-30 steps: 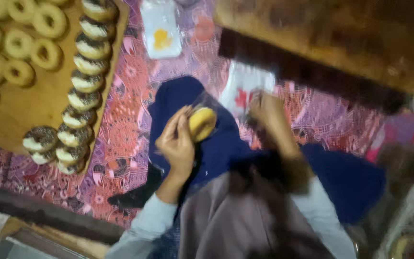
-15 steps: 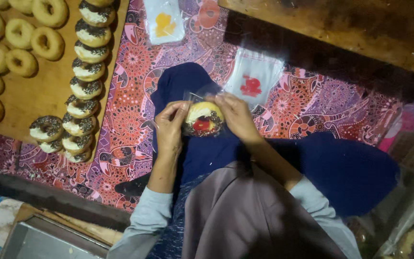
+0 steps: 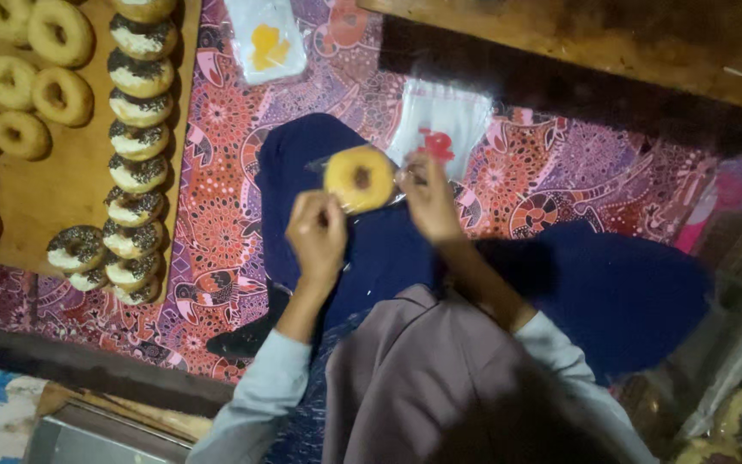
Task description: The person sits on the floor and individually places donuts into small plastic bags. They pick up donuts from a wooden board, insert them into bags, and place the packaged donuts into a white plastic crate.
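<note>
Right now a plain yellow doughnut [image 3: 359, 178] is sitting face-up in a clear plastic wrapper [image 3: 388, 193], held over the person's dark blue lap [image 3: 371, 258], and it is lying squarely between the two hands. The left hand [image 3: 318, 234] is pinching the wrapper at the doughnut's lower left edge, so the doughnut is lying up and to the right of that grip. The right hand [image 3: 427, 196] is clenching the wrapper's loose end just beside the doughnut's right edge, so the doughnut is lying directly left of that grip. Both hands are sitting about equally close, each touching the plastic; whether the fingertips are also touching the doughnut itself cannot be told. Being round, the doughnut is showing no long axis; the wrapper is stretching roughly left to right between the grips. Farther out, two flat packets [image 3: 440, 125] are lying on the patterned cloth [image 3: 216, 198], and a wooden board [image 3: 62, 189] is carrying rows of plain and topped doughnuts [image 3: 135, 185] well apart, to the person's left.
</note>
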